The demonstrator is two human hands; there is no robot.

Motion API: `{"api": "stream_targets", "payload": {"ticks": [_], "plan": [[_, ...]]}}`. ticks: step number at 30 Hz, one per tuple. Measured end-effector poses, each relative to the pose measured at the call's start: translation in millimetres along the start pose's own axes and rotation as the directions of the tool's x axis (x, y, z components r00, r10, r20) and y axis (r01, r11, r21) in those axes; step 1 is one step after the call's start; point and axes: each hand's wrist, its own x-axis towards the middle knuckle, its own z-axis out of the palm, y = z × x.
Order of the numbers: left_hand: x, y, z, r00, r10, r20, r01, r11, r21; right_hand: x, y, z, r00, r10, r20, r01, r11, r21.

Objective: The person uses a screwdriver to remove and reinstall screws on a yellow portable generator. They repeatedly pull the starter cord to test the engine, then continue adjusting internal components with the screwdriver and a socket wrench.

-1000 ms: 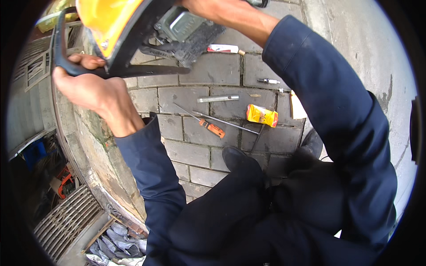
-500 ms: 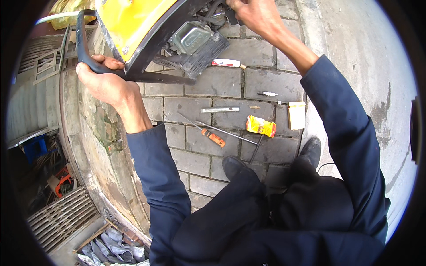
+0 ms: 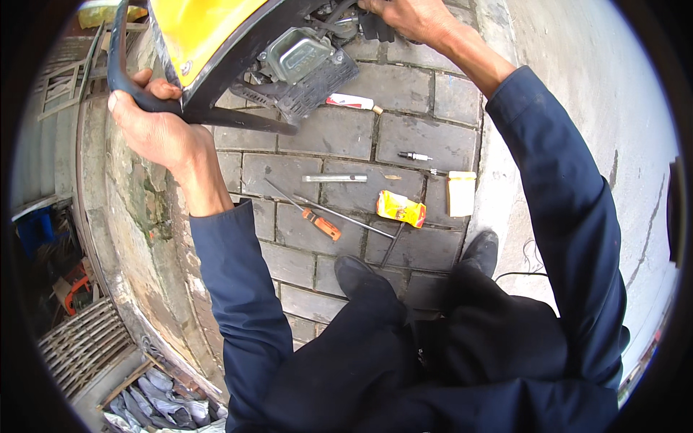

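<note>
A machine with a yellow panel (image 3: pixel 202 36) and a black frame is held tilted at the upper left. My left hand (image 3: pixel 162 137) is closed around its curved black bar (image 3: pixel 118 65), fingers wrapped near the lower corner. Under the panel show an engine's metal cover (image 3: pixel 294 56) and a black slotted guard (image 3: pixel 317 90). At the top edge, my right hand (image 3: pixel 415 18) has its fingers bent against the engine side, close to a black part (image 3: pixel 375 27). Its fingertips are partly cut off by the picture's edge, so what they grip cannot be made out.
On the paving lie a red-and-white tube (image 3: pixel 350 101), a spark plug (image 3: pixel 415 156), a metal tube spanner (image 3: pixel 334 178), an orange-handled screwdriver (image 3: pixel 321 224), a T-handle wrench (image 3: pixel 361 225), a yellow packet (image 3: pixel 401 209) and a pale box (image 3: pixel 460 195). A stained wall (image 3: pixel 155 216) runs along the left.
In the picture, the machine, both hands and the things on the ground have shifted slightly left as the view moved. Both hands keep their places on the machine.
</note>
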Motion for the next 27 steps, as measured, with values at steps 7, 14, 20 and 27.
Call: {"api": "stream_targets", "payload": {"ticks": [7,14,20,27], "plan": [[3,-8,-1,0.997,0.073,-0.013,-0.073,0.997,-0.023,2,7,0,0.986,-0.167,0.025,0.169,0.977,-0.128],[9,-13,-4,0.998,0.067,-0.012,-0.068,0.997,-0.048,3,9,0,0.977,-0.207,0.048,0.211,0.969,-0.126],[7,-15,-7,0.999,0.033,-0.039,-0.037,0.992,-0.118,8,4,-9,0.958,-0.202,0.201,0.249,0.938,-0.242],[3,-22,0,0.987,0.114,-0.115,-0.121,0.991,-0.056,19,-1,-7,0.954,-0.133,0.27,0.175,0.975,-0.139]]}}
